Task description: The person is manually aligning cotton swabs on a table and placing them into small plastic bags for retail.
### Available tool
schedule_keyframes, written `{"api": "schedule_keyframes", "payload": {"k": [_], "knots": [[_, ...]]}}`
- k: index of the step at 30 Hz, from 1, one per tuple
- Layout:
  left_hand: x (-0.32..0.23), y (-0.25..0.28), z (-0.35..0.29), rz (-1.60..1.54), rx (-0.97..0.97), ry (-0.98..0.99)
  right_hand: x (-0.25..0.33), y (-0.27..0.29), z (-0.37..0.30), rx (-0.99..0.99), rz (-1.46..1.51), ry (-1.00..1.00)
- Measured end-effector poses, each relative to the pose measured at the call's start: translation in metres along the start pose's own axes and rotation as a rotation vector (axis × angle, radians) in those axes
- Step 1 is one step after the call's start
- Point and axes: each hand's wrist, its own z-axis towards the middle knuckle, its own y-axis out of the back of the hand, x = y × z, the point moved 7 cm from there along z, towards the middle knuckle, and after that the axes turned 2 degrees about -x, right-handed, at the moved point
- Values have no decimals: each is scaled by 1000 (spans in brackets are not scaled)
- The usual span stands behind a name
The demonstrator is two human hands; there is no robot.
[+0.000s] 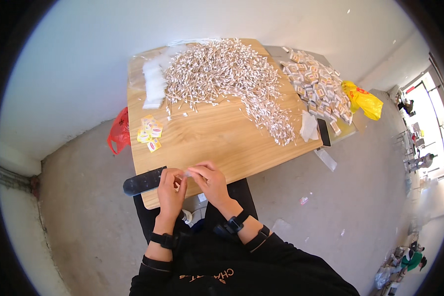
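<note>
In the head view, both hands are close together above the near edge of the table. The left hand and the right hand have their fingers brought narrow, and between the fingertips they hold a small clear piece, perhaps a thin bag; its exact shape I cannot tell. I judge that the step in hand is handling this piece, maybe opening its mouth. The next move calls for a light pinch by both hands, so that the film does not slip or crumple. Farther away on the table lie the large heap of swabs, the white stack at its left, and some yellow cards. A few loose swabs lie near the cards, apart from the hands.
</note>
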Motion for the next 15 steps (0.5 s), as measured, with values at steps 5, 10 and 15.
{"api": "schedule_keyframes", "payload": {"k": [5,10,15], "knots": [[43,-14,-7,-317,29,256,-19,-9,-9,29,296,-273],[20,-11,-1,-328,-31,91,-17,-3,-6,11,272,-245],[19,-6,2,-226,-26,101,-20,-5,-2,-7,238,-174]]}}
